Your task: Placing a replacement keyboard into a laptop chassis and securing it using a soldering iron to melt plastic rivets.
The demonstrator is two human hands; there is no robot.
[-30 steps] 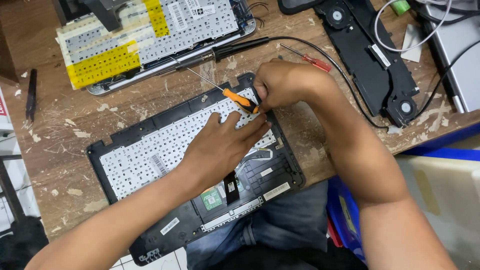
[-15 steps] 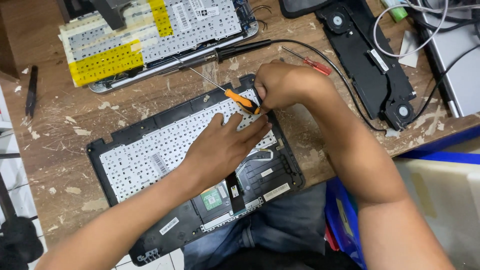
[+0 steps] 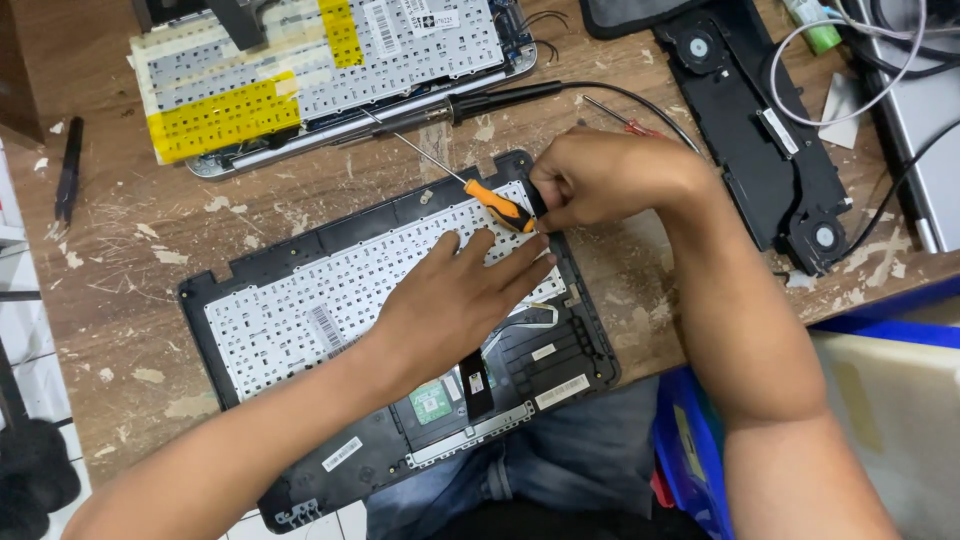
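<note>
Palm flat, our left hand (image 3: 455,300) spreads open across the white keyboard underside (image 3: 330,300) in the black laptop cover (image 3: 560,340), pinning it to the wooden bench (image 3: 130,260). Our right hand (image 3: 600,175) pinches closed on the orange-handled screwdriver (image 3: 495,205), held low at the panel's upper corner for control.

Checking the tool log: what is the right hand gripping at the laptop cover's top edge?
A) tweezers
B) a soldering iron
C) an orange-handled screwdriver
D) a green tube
C: the right hand pinches the orange-handled screwdriver at the keyboard's upper corner, while the left hand presses flat on the keyboard; the soldering iron lies untouched above.
</note>
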